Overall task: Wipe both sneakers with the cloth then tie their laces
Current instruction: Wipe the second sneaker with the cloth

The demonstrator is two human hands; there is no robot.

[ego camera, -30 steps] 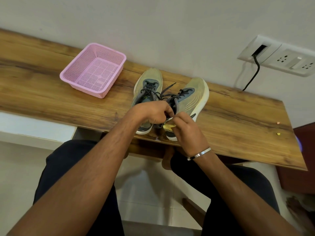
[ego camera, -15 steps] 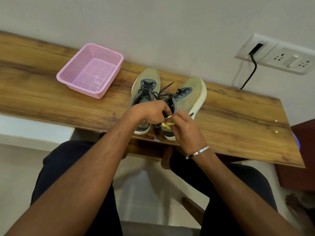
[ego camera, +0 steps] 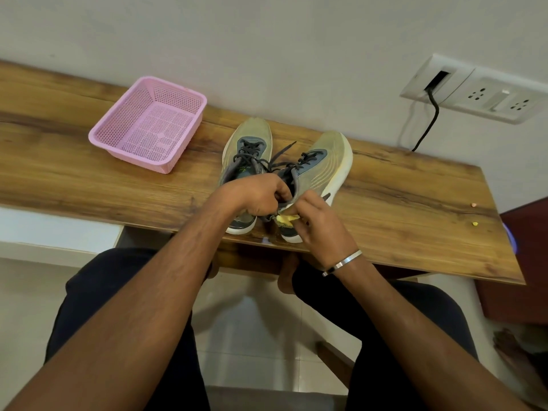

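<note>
Your left hand (ego camera: 257, 194) is curled over the heel opening where the two sneakers meet, its fingers bent round the collar of the right sneaker (ego camera: 318, 176); exactly what the fingertips pinch is hidden. Your right hand (ego camera: 318, 223), a metal bangle (ego camera: 342, 263) on its wrist, sits just beside the left one, fingers pinching a small wad of yellow cloth (ego camera: 285, 218) against that sneaker's heel.

The left sneaker (ego camera: 247, 149) lies under and beyond your left hand, toe pointing away from you; the right sneaker stretches away from your right hand, tipped onto its side with the pale sole facing right. The two touch at the heels, close to the near edge of the bench (ego camera: 400, 209). Their dark laces (ego camera: 277, 161) lie loose and untied, crossing between the tongues just past your left knuckles.

Well beyond and to the left of your left hand stands a pink mesh basket (ego camera: 149, 126). Far right of your right hand, two small bits (ego camera: 474, 214) lie on the wood.
</note>
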